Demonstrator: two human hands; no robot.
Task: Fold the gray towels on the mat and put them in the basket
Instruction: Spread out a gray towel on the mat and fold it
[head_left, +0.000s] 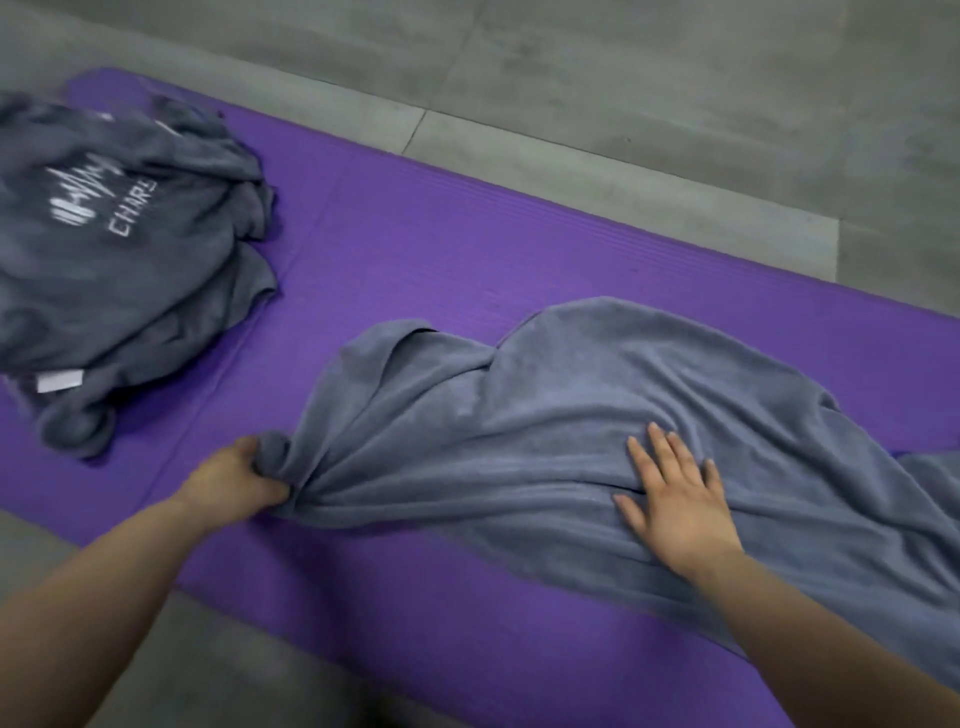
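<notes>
The left grip (244, 475) clutched a bunched edge of the rumpled gray terry towel (519, 441); the right grip (675, 493) lay spread flat on it. The towel sprawled across the purple foam mat (441, 249), apart from a heap of gray towels (119, 260).

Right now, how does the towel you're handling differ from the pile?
The towel is spread out; the pile is heaped. The towel looks plain; the pile shows white lettering and a tag. The left hand grips the towel, the right hand presses it; nothing touches the pile. Both are gray, on the mat.
</notes>
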